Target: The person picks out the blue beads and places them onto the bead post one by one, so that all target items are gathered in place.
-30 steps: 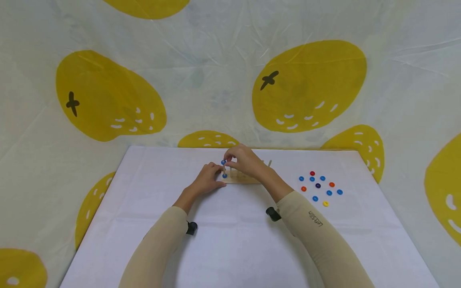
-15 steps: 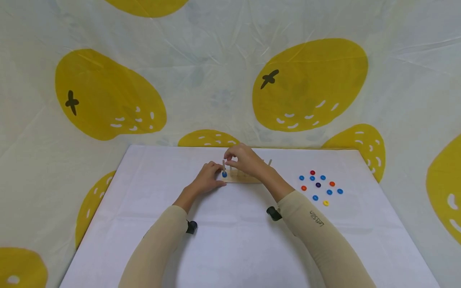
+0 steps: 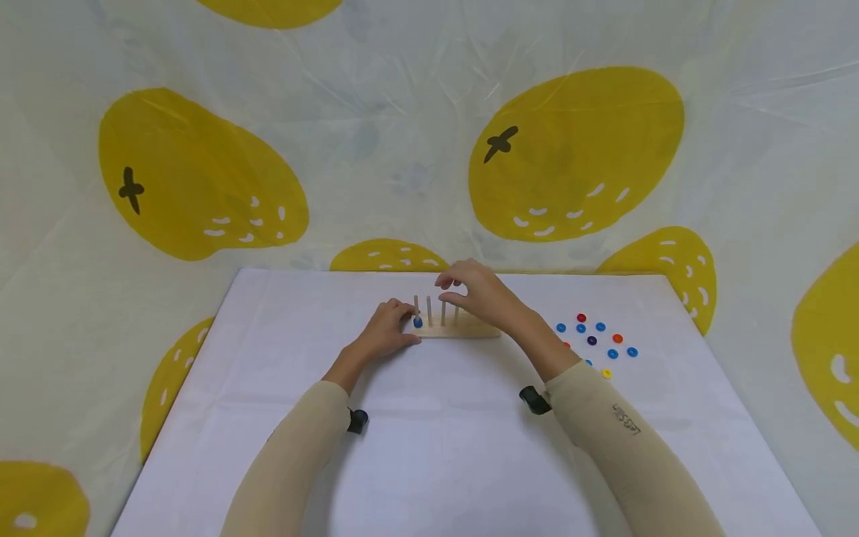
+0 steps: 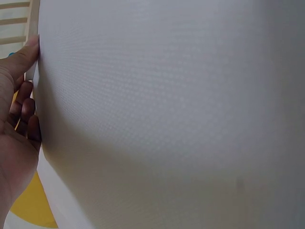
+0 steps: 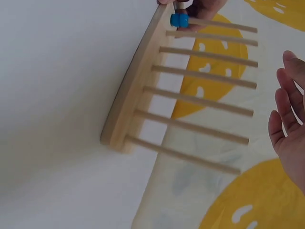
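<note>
A wooden peg board (image 3: 463, 329) with a row of upright pegs lies near the back of the table. Two blue rings (image 5: 179, 20) sit stacked at the foot of the peg at its left end. My left hand (image 3: 387, 330) holds that end, thumb on the front edge and fingers round the side; the left wrist view shows the thumb against the wood (image 4: 32, 21). Above the middle pegs hovers my right hand (image 3: 479, 294), its fingers loosely bent with nothing between them. In the right wrist view the right hand (image 5: 291, 129) is apart from the peg tips.
To the right of the board lie several loose rings: blue ones (image 3: 613, 354), red and orange ones (image 3: 617, 338), a dark purple one (image 3: 592, 341) and a yellow one (image 3: 607, 374). Behind the white table (image 3: 429, 447) hangs a cloth (image 3: 389, 149) with yellow fruit prints.
A second blue ring has dropped from the top of the left-end peg onto the lower ring. My right hand has let go and moved right, away from that peg. The left hand stays put.
</note>
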Action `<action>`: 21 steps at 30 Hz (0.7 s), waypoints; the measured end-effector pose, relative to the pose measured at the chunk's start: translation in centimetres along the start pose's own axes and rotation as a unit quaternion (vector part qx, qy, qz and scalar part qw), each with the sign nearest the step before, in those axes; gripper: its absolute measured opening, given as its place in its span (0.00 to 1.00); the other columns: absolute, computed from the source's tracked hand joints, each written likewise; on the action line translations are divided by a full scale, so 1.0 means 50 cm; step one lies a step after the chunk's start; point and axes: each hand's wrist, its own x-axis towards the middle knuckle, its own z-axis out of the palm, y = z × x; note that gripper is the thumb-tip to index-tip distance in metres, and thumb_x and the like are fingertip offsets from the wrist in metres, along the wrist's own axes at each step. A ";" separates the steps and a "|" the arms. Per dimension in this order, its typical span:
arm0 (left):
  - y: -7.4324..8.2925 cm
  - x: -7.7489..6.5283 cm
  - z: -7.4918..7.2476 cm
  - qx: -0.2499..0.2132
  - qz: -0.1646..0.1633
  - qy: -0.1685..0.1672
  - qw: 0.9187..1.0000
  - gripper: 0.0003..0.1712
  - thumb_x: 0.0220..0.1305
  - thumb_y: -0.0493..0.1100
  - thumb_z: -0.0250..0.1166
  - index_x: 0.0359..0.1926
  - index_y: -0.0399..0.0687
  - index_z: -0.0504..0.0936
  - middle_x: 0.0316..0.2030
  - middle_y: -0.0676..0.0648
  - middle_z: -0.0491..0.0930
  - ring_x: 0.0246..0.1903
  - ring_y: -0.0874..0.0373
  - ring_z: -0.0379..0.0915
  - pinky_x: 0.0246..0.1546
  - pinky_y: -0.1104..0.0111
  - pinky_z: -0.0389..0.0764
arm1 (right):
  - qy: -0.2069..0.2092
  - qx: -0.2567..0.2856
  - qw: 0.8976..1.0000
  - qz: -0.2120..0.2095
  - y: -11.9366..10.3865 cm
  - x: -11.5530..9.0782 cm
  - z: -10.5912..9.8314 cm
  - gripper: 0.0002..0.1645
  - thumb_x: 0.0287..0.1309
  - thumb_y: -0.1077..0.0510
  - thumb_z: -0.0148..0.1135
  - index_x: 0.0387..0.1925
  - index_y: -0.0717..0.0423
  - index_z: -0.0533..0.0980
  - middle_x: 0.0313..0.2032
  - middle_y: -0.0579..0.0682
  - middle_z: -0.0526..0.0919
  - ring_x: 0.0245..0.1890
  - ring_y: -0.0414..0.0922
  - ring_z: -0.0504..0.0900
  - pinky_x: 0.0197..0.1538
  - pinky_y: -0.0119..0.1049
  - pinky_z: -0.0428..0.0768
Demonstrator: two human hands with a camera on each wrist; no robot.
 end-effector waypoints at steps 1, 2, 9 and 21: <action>0.001 0.000 0.000 -0.003 -0.002 -0.001 1.000 0.35 0.58 0.51 0.79 0.65 0.46 0.79 0.56 0.45 0.76 0.58 0.50 0.68 0.66 0.58 0.73 | 0.003 0.001 1.000 0.000 0.002 -0.008 -0.007 0.13 0.62 0.59 0.73 0.48 0.56 0.84 0.44 0.50 0.87 0.47 0.49 0.81 0.55 0.46 0.81; 0.001 -0.001 0.000 -0.006 -0.003 -0.002 1.000 0.35 0.58 0.51 0.79 0.65 0.47 0.79 0.56 0.45 0.76 0.58 0.50 0.68 0.66 0.58 0.73 | 0.007 0.001 1.000 0.004 0.004 -0.016 -0.014 0.13 0.61 0.60 0.73 0.48 0.55 0.84 0.44 0.50 0.87 0.47 0.49 0.81 0.55 0.47 0.82; -0.001 -0.001 0.001 -0.008 -0.001 0.002 1.000 0.35 0.57 0.50 0.79 0.64 0.47 0.79 0.57 0.45 0.76 0.59 0.50 0.68 0.67 0.58 0.73 | 0.036 -0.006 0.999 0.029 0.023 -0.074 -0.060 0.13 0.62 0.58 0.74 0.47 0.53 0.84 0.43 0.48 0.87 0.46 0.47 0.81 0.51 0.48 0.83; -0.001 0.002 0.002 -0.009 -0.001 0.001 1.000 0.36 0.57 0.50 0.80 0.64 0.46 0.79 0.57 0.45 0.76 0.59 0.50 0.69 0.68 0.57 0.73 | 0.080 -0.038 0.995 0.035 0.083 -0.203 -0.113 0.14 0.56 0.62 0.76 0.45 0.54 0.84 0.41 0.48 0.87 0.41 0.46 0.82 0.45 0.47 0.83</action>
